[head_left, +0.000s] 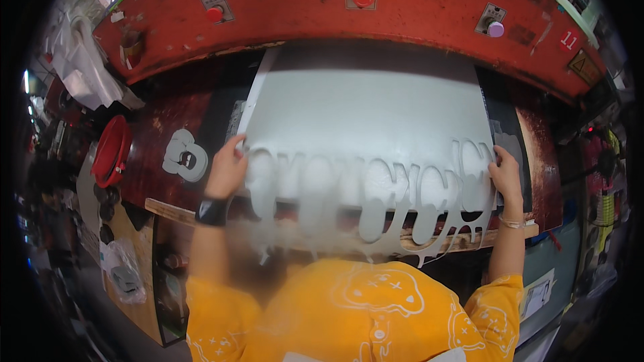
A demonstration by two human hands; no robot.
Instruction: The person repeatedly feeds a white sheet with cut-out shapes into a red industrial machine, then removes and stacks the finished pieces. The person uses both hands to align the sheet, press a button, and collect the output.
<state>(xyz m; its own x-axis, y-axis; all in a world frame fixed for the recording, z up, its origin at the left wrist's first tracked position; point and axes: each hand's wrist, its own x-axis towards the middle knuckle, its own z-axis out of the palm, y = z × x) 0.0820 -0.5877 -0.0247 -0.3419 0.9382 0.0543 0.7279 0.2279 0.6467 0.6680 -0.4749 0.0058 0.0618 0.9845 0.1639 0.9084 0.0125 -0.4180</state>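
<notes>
Fingers [239,139] of the left hand [227,166] are drawn together with the thumb, pinching the left edge of a grey sheet [369,107]. Thumb and forefinger of the right hand [507,173] look closed on the opposite edge in the same way, though what the remaining fingers do beneath it I cannot tell. The sheet lies between the two hands, its far part reaching under the red beam [288,10] of a machine, its near part full of rounded openings. Thin loops and strips of it hang past the wooden rail [171,211] toward the yellow shirt [376,295] (some of them blurred, so their exact outline is uncertain).

Handling it well, I judge, means gripping both edges at matching heights and moving the hands evenly, so the solid part bears the pull. The narrow strips look the weakest: a sharp tug could stretch or tear them, and the rail could snag a loop, so a slight lift at the near end would help. Fingertips belong on the outer margins, well out from under the beam. A loose grey cutout [184,155] lies left of the left hand, well clear of the sheet.
</notes>
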